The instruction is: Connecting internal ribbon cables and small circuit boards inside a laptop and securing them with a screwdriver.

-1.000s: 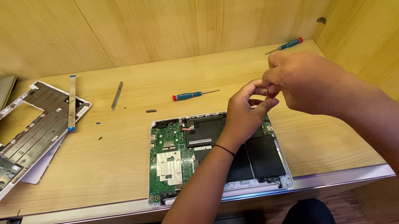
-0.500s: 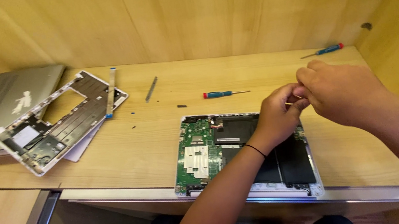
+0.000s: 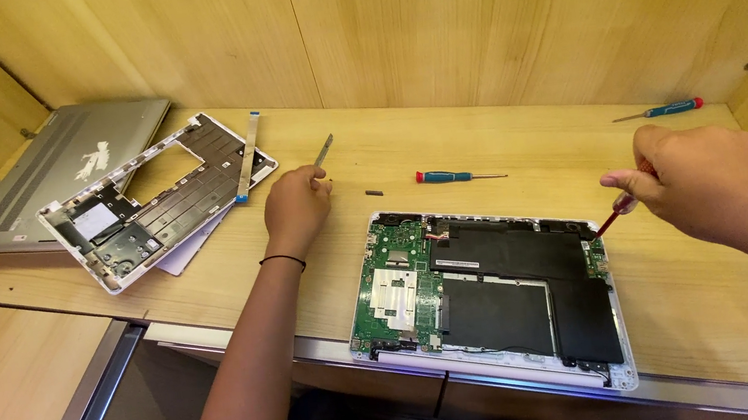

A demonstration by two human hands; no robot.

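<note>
Opened laptop base [image 3: 492, 305] lay low centre of the frame on the table [image 3: 325, 274], long axis left to right, green circuit board on its left half, black battery panels on the right. My right hand [image 3: 712, 180] sat at right of frame, closed around a red-handled screwdriver [image 3: 613, 213]; its shaft slanted down-left, tip just at the base's upper right corner. That hand was plainly the nearer one to the work.

My left hand [image 3: 295, 209] was up-left of the base, apart from it, loosely curled with fingertips on the table beside a thin grey metal strip [image 3: 323, 151]; whether it pinched anything, I could not tell.

A blue-and-red screwdriver [image 3: 458, 175] lay just above the base, another [image 3: 659, 111] at upper right. Removed keyboard frame [image 3: 156, 200] and grey lid [image 3: 66, 173] sat upper left.
</note>
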